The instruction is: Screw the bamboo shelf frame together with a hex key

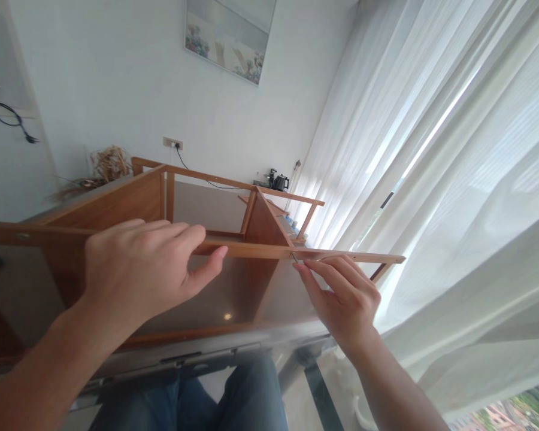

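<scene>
As I watch through the head camera, my right grip (341,299) pinches a small metal screw (293,256) between fingertips against a wooden rail (251,251). My left grip (139,269) is spread, its thumb tip on that rail. The rail belongs to a wooden shelf frame (263,224), held above my knees (184,401), with white curtains (408,149) beside it.
</scene>
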Demonstrator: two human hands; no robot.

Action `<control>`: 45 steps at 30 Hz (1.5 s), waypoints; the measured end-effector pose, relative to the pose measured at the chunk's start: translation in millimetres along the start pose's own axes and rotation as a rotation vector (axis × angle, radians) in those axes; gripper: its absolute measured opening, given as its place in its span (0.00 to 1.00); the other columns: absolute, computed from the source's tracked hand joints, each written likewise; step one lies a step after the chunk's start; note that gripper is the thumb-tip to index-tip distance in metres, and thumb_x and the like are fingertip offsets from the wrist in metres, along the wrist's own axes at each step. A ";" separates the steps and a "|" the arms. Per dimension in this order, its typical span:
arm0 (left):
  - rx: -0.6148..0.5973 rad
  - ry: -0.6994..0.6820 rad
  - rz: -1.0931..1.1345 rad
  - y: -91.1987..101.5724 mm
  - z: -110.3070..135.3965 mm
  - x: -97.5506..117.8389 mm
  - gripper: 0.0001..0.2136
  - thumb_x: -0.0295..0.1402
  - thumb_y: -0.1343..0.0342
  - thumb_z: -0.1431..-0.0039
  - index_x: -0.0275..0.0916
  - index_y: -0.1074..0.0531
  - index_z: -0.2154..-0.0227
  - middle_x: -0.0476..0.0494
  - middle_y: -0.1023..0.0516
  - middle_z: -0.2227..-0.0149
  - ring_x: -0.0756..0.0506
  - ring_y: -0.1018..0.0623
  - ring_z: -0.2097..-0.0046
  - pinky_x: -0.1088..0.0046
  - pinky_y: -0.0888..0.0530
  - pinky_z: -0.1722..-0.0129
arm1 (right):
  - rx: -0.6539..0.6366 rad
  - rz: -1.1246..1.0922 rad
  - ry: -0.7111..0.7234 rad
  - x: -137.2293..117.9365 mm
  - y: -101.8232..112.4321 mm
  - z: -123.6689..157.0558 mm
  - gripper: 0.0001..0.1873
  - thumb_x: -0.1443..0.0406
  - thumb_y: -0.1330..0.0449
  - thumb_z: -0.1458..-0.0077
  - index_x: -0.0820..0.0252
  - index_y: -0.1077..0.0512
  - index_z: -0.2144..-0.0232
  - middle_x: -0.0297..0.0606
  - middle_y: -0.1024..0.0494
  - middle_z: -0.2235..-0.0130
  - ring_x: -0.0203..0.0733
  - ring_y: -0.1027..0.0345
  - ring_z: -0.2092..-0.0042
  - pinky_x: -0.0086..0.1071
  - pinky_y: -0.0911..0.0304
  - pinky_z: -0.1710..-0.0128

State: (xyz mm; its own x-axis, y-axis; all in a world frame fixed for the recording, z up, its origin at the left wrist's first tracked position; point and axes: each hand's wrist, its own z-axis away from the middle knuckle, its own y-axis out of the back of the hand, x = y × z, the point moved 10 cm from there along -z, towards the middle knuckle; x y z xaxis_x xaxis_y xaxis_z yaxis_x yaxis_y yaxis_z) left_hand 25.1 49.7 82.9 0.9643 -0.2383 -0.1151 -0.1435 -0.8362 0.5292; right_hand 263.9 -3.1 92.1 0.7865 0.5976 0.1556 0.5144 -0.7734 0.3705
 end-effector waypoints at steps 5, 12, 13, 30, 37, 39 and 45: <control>0.015 -0.050 -0.061 1.3 0.1 4.2 0.19 0.52 0.47 0.40 0.43 0.33 0.75 0.45 0.28 0.79 0.40 0.30 0.74 0.69 0.49 0.73 | -0.004 -0.028 -0.038 1.4 -1.8 0.7 0.06 0.72 0.31 0.42 0.57 0.21 0.65 0.34 0.20 0.71 0.39 0.25 0.68 0.35 0.29 0.65; 0.074 -0.104 -0.095 7.9 -0.6 10.2 0.18 0.51 0.48 0.38 0.43 0.35 0.76 0.46 0.29 0.80 0.38 0.29 0.75 0.69 0.47 0.75 | -0.003 -0.030 -0.103 3.1 -3.8 2.8 0.03 0.69 0.32 0.40 0.57 0.21 0.66 0.34 0.19 0.70 0.38 0.25 0.70 0.33 0.31 0.68; 0.079 -0.109 -0.094 8.0 -0.6 11.0 0.18 0.51 0.48 0.37 0.43 0.35 0.76 0.46 0.29 0.80 0.38 0.29 0.75 0.69 0.47 0.75 | -0.003 -0.022 -0.106 2.7 -4.1 2.9 0.03 0.68 0.33 0.39 0.57 0.21 0.67 0.34 0.19 0.71 0.38 0.25 0.70 0.32 0.31 0.69; 0.091 -0.094 -0.104 9.0 0.6 9.0 0.19 0.52 0.48 0.38 0.43 0.36 0.76 0.46 0.30 0.81 0.39 0.29 0.74 0.69 0.47 0.75 | 0.038 -0.008 0.029 -12.0 -5.6 3.2 0.12 0.77 0.34 0.43 0.57 0.23 0.60 0.37 0.18 0.67 0.40 0.24 0.66 0.34 0.27 0.62; 0.049 -0.076 -0.090 3.2 0.0 8.0 0.19 0.53 0.48 0.38 0.44 0.34 0.75 0.46 0.29 0.79 0.40 0.30 0.74 0.68 0.48 0.74 | 0.099 -0.043 -0.054 -13.4 0.1 13.6 0.12 0.76 0.33 0.44 0.56 0.22 0.61 0.37 0.18 0.67 0.40 0.23 0.66 0.34 0.28 0.65; 0.048 -0.064 -0.074 4.2 -1.7 6.3 0.19 0.52 0.48 0.38 0.44 0.36 0.76 0.46 0.31 0.79 0.41 0.31 0.74 0.67 0.47 0.74 | 0.097 -0.096 -0.113 -12.3 -1.4 26.4 0.13 0.77 0.34 0.43 0.56 0.22 0.60 0.37 0.19 0.66 0.39 0.24 0.67 0.33 0.28 0.67; 0.181 -0.055 0.164 23.1 26.2 6.8 0.09 0.42 0.41 0.41 0.46 0.28 0.61 0.42 0.22 0.64 0.37 0.23 0.61 0.57 0.31 0.62 | 0.020 -0.176 -0.394 7.3 -20.8 89.7 0.05 0.71 0.35 0.39 0.56 0.21 0.64 0.35 0.18 0.67 0.38 0.23 0.69 0.31 0.29 0.69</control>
State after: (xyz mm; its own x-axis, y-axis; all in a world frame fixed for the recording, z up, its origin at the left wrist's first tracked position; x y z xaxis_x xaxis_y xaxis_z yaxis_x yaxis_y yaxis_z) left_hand 22.6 15.8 72.4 0.9122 -0.4002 -0.0883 -0.3390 -0.8579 0.3861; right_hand 289.7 -1.6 3.4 0.7545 0.5976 -0.2713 0.6559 -0.6731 0.3415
